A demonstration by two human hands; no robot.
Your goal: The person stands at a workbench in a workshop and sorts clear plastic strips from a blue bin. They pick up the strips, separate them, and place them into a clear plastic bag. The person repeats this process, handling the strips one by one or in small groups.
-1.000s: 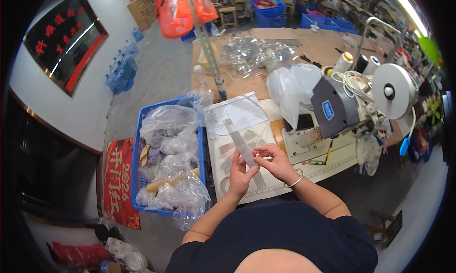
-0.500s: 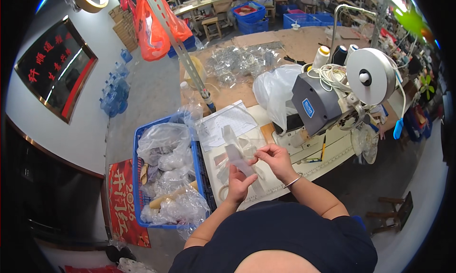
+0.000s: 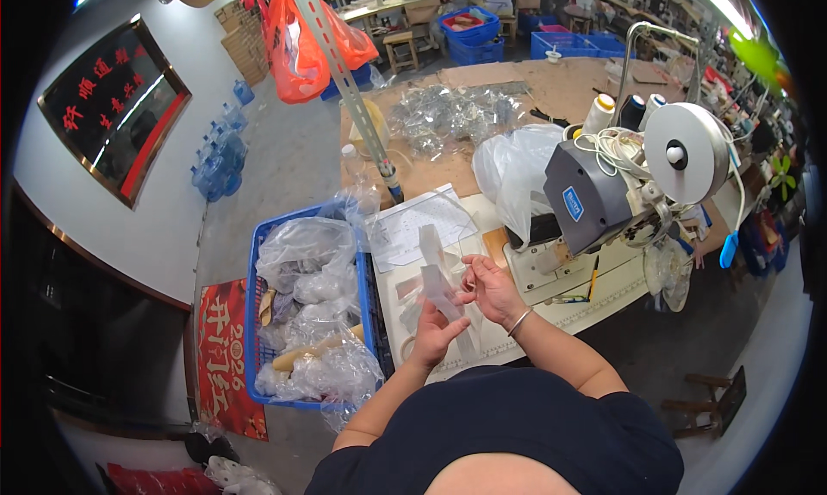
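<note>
In my left hand (image 3: 438,330) is a whitish translucent plastic strip (image 3: 441,290), with the thumb on its near side and the fingers around it. My right hand (image 3: 496,295) is just to the right, its fingers curled close to the strip; whatever is between them is too small to make out. Beyond both hands a second translucent piece (image 3: 430,242) stands out above a sheet of paper with a printed pattern (image 3: 405,230). Other clear plastic pieces lie on the white table (image 3: 392,298) under my hands.
Left of the table, a blue basket (image 3: 251,323) holds clear bags. A grey sewing machine (image 3: 579,193) with a large white reel (image 3: 685,153) stands to the right. Near it are a yellow pencil (image 3: 593,278) and a white plastic bag (image 3: 508,172). A slotted metal post (image 3: 345,86) rises behind.
My right hand has drawn slightly away from the strip, and its fingers have turned. My left hand still holds the strip. The whole view has shifted a little.
</note>
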